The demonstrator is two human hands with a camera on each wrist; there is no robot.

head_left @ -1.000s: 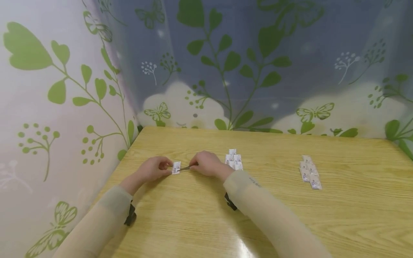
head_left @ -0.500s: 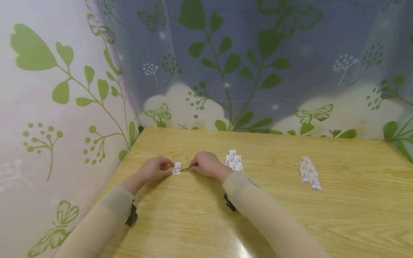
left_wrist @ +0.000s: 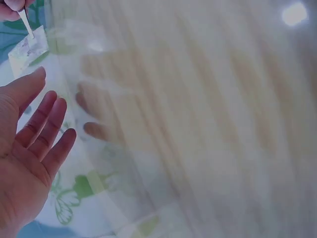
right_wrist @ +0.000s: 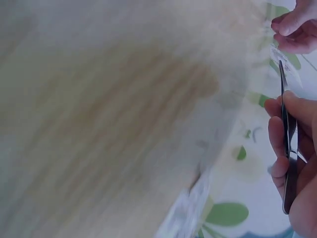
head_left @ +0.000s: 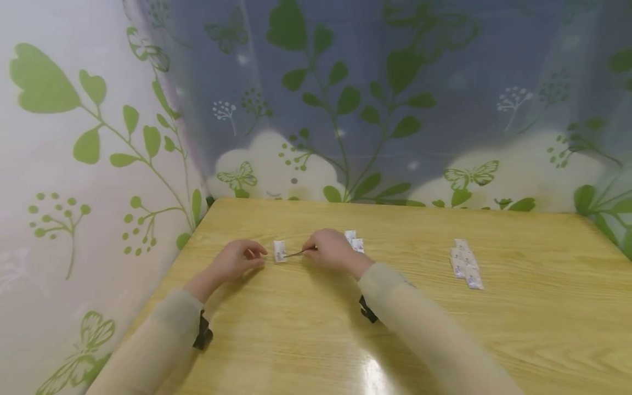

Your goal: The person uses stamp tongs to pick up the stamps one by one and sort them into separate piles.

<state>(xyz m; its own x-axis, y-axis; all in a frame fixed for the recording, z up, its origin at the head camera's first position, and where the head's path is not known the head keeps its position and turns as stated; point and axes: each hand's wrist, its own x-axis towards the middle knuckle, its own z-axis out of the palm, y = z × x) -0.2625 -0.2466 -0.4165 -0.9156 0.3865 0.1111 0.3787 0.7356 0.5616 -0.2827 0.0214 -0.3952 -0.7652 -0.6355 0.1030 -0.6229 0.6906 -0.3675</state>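
A small white printed packet [head_left: 279, 251] hangs at the tips of steel tweezers [right_wrist: 290, 171]. My right hand [head_left: 332, 249] pinches these tweezers between thumb and fingers, the tips pointing left onto the packet's lower part. Just left of the packet is my left hand [head_left: 236, 258], its fingers loosely extended and a small gap between fingertips and packet. In the left wrist view the palm [left_wrist: 25, 173] faces up with nothing in it. Behind my right wrist lies a group of white packets [head_left: 357, 244], partly hidden by the hand.
A second group of packets [head_left: 466, 264] lies in overlapping rows farther right on the wood-grain table [head_left: 306, 340]. A leaf-patterned curtain [head_left: 365, 126] runs along the back edge, and a pale patterned wall covering [head_left: 99, 219] borders the left side. Light glares near the table's front.
The left fingers have let go of the packet. My right hand has moved right with tweezers and packet, opening a gap to the left hand and covering more of the packets behind.
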